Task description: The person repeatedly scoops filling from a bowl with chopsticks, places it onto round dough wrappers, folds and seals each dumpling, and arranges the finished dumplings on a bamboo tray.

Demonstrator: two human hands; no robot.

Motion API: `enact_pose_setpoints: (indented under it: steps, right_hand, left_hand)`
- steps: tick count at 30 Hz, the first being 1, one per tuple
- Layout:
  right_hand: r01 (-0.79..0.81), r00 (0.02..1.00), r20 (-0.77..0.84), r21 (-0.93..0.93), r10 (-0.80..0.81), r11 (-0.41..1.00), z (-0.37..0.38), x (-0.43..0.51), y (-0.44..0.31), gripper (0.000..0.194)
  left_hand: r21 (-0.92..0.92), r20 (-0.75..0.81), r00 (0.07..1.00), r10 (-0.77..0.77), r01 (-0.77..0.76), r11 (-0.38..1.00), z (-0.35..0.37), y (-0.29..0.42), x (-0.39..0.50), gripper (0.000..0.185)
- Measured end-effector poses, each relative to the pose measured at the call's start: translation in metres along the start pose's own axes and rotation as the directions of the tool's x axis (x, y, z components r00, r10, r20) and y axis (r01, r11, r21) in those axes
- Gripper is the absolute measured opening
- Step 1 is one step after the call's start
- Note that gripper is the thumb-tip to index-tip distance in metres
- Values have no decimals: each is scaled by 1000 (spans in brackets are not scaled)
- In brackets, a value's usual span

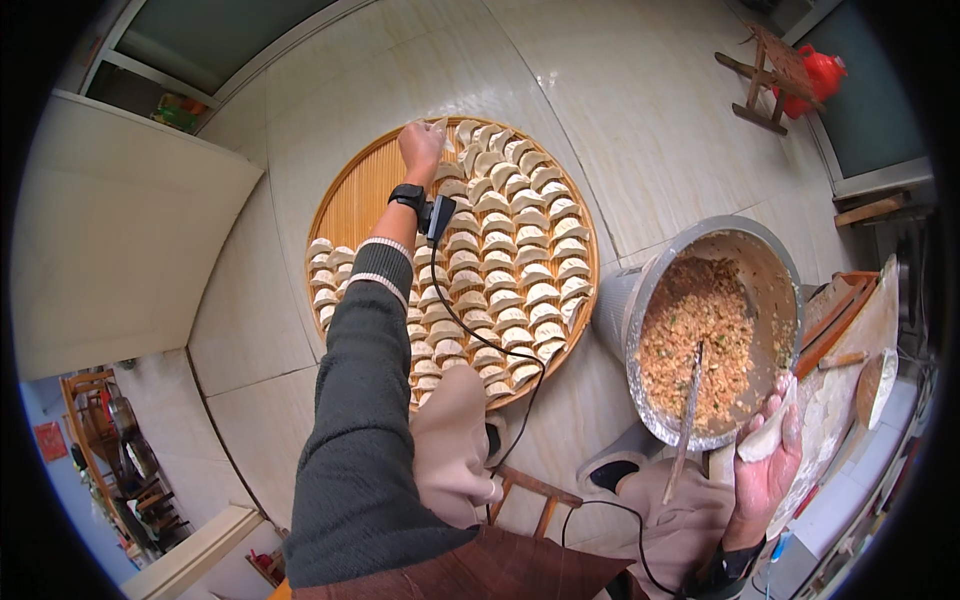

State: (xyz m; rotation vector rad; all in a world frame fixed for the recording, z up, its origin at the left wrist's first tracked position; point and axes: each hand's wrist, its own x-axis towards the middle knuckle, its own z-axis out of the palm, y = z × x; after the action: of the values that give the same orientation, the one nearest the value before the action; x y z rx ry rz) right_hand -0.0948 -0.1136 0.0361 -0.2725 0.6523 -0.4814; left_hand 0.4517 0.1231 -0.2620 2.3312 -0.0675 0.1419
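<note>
My left hand (421,148) reaches over the far rim of a large round bamboo tray (360,184). Its fingers pinch a pale dumpling (444,133), mostly hidden by the hand. Rows of crescent-shaped dumplings (499,259) fill the tray's right side and near part; bare slats show at its upper left. On the right, my right hand (765,469) is palm up beside the bucket's rim and holds a thin dumpling wrapper (769,431), seen nearly edge-on. The grey bucket (637,300) is tilted towards me and contains minced filling (694,345). A stick-like utensil (684,435) stands in the filling.
A floured board (832,420) with a small rolling pin (844,360) is at right. Black cables (480,337) run from my left wrist device across my lap. A wooden stool (780,71) and red jug (821,75) stand far right. A pale panel (127,232) borders the left.
</note>
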Motion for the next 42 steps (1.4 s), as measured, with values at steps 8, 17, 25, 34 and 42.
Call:
enact_pose_setpoints:
  steps: [8, 17, 25, 34, 42]
  right_hand:
    - [-35, 999, -5, 47, 35, 998, -4, 1, 1, 39]
    - [-37, 998, -44, 52, 39, 998, -6, -4, 0, 39]
    - [23, 997, 73, -37, -20, 999, 1, 2, 0, 47]
    - [174, 925, 332, 69, -187, 982, -17, 8, -40, 51]
    - [349, 923, 109, 163, -369, 923, -33, -1, -78, 46]
  left_hand:
    - [144, 46, 998, 30, -36, 989, 33, -17, 21, 20]
    - [257, 68, 990, 120, -133, 957, 31, -18, 23, 26]
    - [111, 127, 963, 239, -253, 961, -43, 81, -23, 33]
    - [-677, 503, 35, 863, -604, 419, -136, 274, -288, 54]
    - [-634, 372, -308, 876, -773, -3, -113, 291, -423, 53]
